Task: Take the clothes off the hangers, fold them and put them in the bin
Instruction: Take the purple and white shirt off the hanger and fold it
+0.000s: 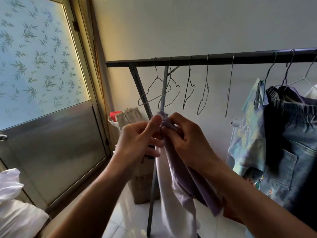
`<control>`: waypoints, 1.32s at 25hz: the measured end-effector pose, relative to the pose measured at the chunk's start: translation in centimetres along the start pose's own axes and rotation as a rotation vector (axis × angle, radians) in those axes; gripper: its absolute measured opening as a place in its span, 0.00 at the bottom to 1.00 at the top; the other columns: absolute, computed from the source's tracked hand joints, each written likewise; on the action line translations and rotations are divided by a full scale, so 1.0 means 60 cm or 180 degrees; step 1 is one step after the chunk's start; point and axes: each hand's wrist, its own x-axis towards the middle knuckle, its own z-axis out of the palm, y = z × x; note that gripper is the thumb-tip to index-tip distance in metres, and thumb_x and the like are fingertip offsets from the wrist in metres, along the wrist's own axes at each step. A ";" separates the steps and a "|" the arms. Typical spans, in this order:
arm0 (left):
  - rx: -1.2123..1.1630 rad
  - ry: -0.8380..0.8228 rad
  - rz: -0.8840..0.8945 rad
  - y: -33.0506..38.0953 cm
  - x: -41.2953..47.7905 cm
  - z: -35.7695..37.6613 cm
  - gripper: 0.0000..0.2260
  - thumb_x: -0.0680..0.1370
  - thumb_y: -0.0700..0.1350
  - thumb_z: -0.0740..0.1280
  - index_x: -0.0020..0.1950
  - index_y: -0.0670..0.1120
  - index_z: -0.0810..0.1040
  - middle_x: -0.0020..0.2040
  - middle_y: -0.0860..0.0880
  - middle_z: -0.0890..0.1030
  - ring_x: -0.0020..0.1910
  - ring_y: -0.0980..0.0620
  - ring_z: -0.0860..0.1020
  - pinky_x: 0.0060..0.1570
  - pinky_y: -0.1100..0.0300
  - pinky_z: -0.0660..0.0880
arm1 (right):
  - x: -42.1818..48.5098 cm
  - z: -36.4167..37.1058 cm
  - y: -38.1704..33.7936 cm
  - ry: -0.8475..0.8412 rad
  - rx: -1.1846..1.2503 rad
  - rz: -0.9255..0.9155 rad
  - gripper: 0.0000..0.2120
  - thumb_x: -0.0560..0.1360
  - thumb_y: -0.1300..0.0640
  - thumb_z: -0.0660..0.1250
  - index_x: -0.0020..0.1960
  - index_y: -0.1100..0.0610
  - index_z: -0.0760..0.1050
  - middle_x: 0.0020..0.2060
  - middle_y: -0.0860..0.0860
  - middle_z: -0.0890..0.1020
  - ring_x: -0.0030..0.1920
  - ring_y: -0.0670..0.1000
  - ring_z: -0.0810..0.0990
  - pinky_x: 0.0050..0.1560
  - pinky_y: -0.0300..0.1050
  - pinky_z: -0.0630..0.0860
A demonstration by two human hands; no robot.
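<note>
A lilac-and-white garment (185, 181) hangs down in front of me, off any hanger. My left hand (137, 141) pinches its top edge between thumb and fingers. My right hand (185, 140) grips the same top edge right beside it, fingers curled round the cloth. Behind my hands a dark clothes rail (205, 59) carries several bare wire hangers (154, 90). At the right of the rail, blue jeans (291, 134) and a pale tie-dye shirt (248, 134) still hang on hangers. No bin is in view.
A frosted door (42, 66) with a leaf pattern fills the left. A cardboard box (142, 179) and a cloth bag (130, 117) stand by the rail's slanted leg (142, 91). White cloth (13, 203) lies at the lower left. The floor is white tile.
</note>
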 end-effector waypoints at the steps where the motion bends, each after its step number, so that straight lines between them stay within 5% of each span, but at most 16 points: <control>1: -0.0350 -0.0077 -0.0242 -0.004 -0.003 0.009 0.19 0.73 0.56 0.66 0.45 0.40 0.82 0.38 0.45 0.85 0.35 0.49 0.83 0.33 0.58 0.80 | -0.008 0.007 0.002 -0.0045 -0.0284 -0.0119 0.04 0.78 0.58 0.65 0.49 0.50 0.71 0.42 0.45 0.77 0.41 0.40 0.77 0.42 0.35 0.74; 5: -0.0609 0.0127 -0.0426 -0.017 0.000 0.029 0.09 0.77 0.43 0.68 0.45 0.36 0.81 0.36 0.42 0.84 0.32 0.51 0.82 0.32 0.61 0.78 | -0.035 0.027 0.025 -0.0071 -0.0569 -0.0208 0.11 0.75 0.56 0.68 0.53 0.51 0.67 0.49 0.46 0.70 0.44 0.40 0.74 0.42 0.33 0.73; 9: -0.0511 -0.0317 -0.0368 -0.036 -0.006 0.029 0.11 0.79 0.43 0.66 0.48 0.34 0.78 0.41 0.41 0.79 0.40 0.48 0.78 0.43 0.53 0.75 | -0.036 0.015 0.024 -0.0013 0.0989 0.0966 0.17 0.77 0.38 0.60 0.51 0.51 0.75 0.42 0.49 0.81 0.42 0.49 0.82 0.40 0.45 0.79; 13: -0.0200 -0.0697 -0.0330 -0.035 -0.005 0.004 0.07 0.80 0.41 0.63 0.45 0.41 0.78 0.37 0.50 0.81 0.37 0.54 0.80 0.36 0.59 0.77 | -0.028 -0.001 0.034 0.0165 0.1007 0.1337 0.10 0.79 0.57 0.64 0.39 0.54 0.75 0.27 0.42 0.77 0.28 0.38 0.73 0.28 0.31 0.68; 16: 0.0350 -0.0395 -0.0230 -0.031 0.019 -0.071 0.07 0.79 0.38 0.64 0.44 0.41 0.80 0.36 0.50 0.83 0.37 0.52 0.80 0.35 0.64 0.79 | -0.017 -0.065 0.061 0.0459 0.1098 0.1621 0.09 0.79 0.61 0.62 0.40 0.56 0.74 0.33 0.50 0.78 0.35 0.46 0.74 0.36 0.37 0.71; 18: 0.0703 -0.0736 -0.0037 -0.024 0.034 -0.127 0.07 0.77 0.42 0.67 0.43 0.44 0.83 0.39 0.47 0.83 0.41 0.51 0.80 0.40 0.64 0.78 | -0.013 -0.112 0.065 0.0287 0.1349 0.1593 0.07 0.77 0.57 0.64 0.41 0.58 0.74 0.35 0.53 0.78 0.38 0.49 0.75 0.42 0.43 0.73; 21: 0.0736 -0.1410 -0.0062 -0.015 0.056 -0.154 0.09 0.74 0.52 0.71 0.44 0.47 0.84 0.44 0.46 0.82 0.46 0.52 0.80 0.46 0.62 0.78 | -0.005 -0.138 0.057 -0.0023 0.0988 0.1375 0.11 0.74 0.53 0.67 0.40 0.60 0.74 0.31 0.53 0.79 0.32 0.47 0.75 0.33 0.40 0.72; 23: 0.0937 -0.1429 -0.0164 -0.020 0.065 -0.148 0.09 0.74 0.51 0.67 0.43 0.49 0.84 0.43 0.46 0.82 0.46 0.51 0.79 0.47 0.58 0.77 | -0.004 -0.140 0.057 -0.0011 0.0232 0.1199 0.13 0.75 0.51 0.68 0.40 0.61 0.75 0.31 0.56 0.81 0.31 0.50 0.74 0.32 0.42 0.69; 25: 0.0778 -0.1228 -0.0159 -0.029 0.078 -0.146 0.13 0.76 0.48 0.63 0.49 0.41 0.82 0.47 0.38 0.80 0.46 0.47 0.77 0.49 0.51 0.75 | 0.000 -0.153 0.056 -0.0050 0.0257 0.1062 0.17 0.73 0.46 0.68 0.40 0.61 0.76 0.33 0.57 0.83 0.33 0.50 0.76 0.36 0.44 0.69; 28: 0.1001 -0.1062 0.0344 -0.034 0.078 -0.135 0.15 0.78 0.49 0.60 0.49 0.38 0.78 0.45 0.38 0.79 0.40 0.49 0.77 0.42 0.54 0.75 | 0.000 -0.176 0.044 -0.0379 0.0277 0.1056 0.23 0.66 0.37 0.72 0.40 0.59 0.79 0.32 0.55 0.82 0.34 0.50 0.75 0.37 0.43 0.69; 31: 0.1411 -0.0787 0.1248 -0.015 0.072 -0.117 0.09 0.81 0.49 0.60 0.44 0.50 0.76 0.37 0.57 0.80 0.34 0.61 0.77 0.35 0.71 0.72 | 0.001 -0.196 0.021 -0.0828 0.0119 0.0958 0.10 0.63 0.46 0.74 0.38 0.52 0.82 0.34 0.51 0.84 0.36 0.45 0.80 0.37 0.37 0.75; 33: 0.1881 -0.0509 0.1837 -0.005 0.071 -0.116 0.06 0.81 0.49 0.61 0.45 0.56 0.75 0.39 0.62 0.79 0.37 0.62 0.78 0.37 0.73 0.72 | 0.001 -0.206 0.012 -0.0612 0.0095 0.0837 0.07 0.65 0.51 0.72 0.39 0.53 0.83 0.35 0.51 0.85 0.36 0.43 0.81 0.37 0.33 0.76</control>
